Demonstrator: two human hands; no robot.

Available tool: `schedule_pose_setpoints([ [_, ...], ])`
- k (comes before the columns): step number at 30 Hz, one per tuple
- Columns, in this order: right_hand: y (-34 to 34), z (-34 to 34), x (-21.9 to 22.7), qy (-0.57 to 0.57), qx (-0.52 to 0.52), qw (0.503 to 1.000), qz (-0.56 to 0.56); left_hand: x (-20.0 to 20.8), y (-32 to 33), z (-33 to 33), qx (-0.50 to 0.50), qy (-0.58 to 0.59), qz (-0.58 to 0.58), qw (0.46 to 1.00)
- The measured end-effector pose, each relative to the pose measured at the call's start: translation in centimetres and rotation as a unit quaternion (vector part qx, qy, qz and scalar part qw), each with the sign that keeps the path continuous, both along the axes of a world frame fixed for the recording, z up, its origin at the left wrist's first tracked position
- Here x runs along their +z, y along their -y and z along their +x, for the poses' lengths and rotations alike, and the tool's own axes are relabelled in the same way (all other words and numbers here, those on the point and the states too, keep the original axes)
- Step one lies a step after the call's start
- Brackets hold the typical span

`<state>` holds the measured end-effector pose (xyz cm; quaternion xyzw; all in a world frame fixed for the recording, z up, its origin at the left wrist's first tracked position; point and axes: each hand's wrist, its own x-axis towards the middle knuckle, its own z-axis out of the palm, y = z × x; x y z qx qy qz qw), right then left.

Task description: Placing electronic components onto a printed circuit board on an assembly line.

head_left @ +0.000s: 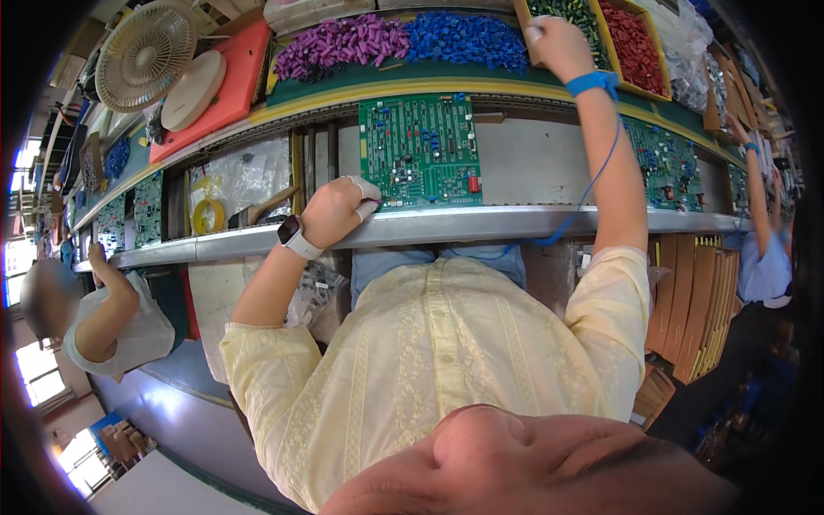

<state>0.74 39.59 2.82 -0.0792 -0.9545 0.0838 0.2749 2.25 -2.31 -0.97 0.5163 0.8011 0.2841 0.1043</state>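
A green circuit board (421, 150), set with many small parts, lies on the rail in front of me. At its near left corner is my left hand (342, 210), with white finger covers and fingers pinched together. A speck of purple shows at those fingertips, too small to name. My right hand (562, 50), wearing a blue wrist strap (592, 82), reaches to the far side, over the left wall of a box of green parts (584, 26). Its fingers are curled and the thumb has a white cover; what they grip is hidden.
Heaps of purple parts (343, 43) and blue parts (463, 41) lie beyond the rail, and a box of red parts (633, 50) stands right. A blue cord (562, 230) hangs from the strap. More boards (665, 163) sit along the metal rail (429, 225). Co-workers sit at both sides.
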Motion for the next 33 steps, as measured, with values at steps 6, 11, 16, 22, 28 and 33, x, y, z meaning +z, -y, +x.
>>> schedule_pose_setpoints([
  [6, -12.1, -0.5, -3.1, 0.219, -0.196, 0.955, 0.051, 0.0, -0.5, -0.1, -0.026, -0.066, -0.024, 0.997],
  [11, -11.3, -1.1, -3.4, 0.266, -0.209, 0.941, -0.020, 0.6, -0.7, 0.1, -0.051, -0.099, -0.035, 0.993],
  [16, -11.3, -0.9, -3.7, 0.225, -0.176, 0.957, -0.045, 0.1, -0.9, 0.1, -0.059, -0.081, -0.059, 0.993],
  [22, -13.0, -0.9, -4.9, 0.187, -0.174, 0.965, -0.059, 0.5, -1.5, 0.1, -0.068, -0.092, -0.077, 0.990],
  [28, -10.8, 0.1, -3.5, 0.128, -0.186, 0.970, -0.092, 0.3, -1.6, 0.3, -0.061, -0.095, -0.115, 0.987],
  [33, -12.2, 0.6, -4.1, 0.089, -0.167, 0.976, -0.105, 2.0, -1.8, 0.2, -0.037, -0.060, -0.096, 0.993],
])
